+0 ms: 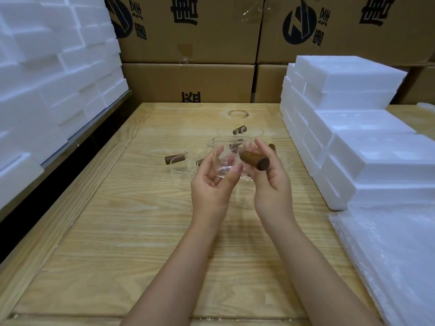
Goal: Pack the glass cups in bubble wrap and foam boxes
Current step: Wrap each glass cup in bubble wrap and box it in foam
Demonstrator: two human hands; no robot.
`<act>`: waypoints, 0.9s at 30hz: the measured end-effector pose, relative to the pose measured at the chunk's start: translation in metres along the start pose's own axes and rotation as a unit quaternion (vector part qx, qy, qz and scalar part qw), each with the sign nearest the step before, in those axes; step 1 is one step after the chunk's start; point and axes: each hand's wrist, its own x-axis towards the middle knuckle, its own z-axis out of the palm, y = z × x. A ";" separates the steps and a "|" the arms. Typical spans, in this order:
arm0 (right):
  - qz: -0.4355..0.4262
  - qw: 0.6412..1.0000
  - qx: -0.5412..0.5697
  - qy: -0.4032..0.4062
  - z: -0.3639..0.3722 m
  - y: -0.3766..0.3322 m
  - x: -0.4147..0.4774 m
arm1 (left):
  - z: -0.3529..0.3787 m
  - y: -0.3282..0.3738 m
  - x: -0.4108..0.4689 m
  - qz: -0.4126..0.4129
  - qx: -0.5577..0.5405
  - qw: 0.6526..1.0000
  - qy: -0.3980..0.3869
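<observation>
Clear glass cup (224, 158) held over the pale wooden table (141, 231): left hand (211, 185) cups its body, right hand (271, 182) grips its brown wooden handle (254, 160).

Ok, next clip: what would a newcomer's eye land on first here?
First a clear glass cup held over the middle of the wooden table: the left hand cradles its body, the right hand holds its brown wooden handle. Then the white foam boxes stacked along the table's right side, with bubble wrap sheets nearer the camera.
</observation>
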 end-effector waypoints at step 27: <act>0.015 0.982 -0.111 0.154 -0.018 -0.013 0.006 | 0.006 -0.017 -0.010 0.230 0.233 0.945 0.022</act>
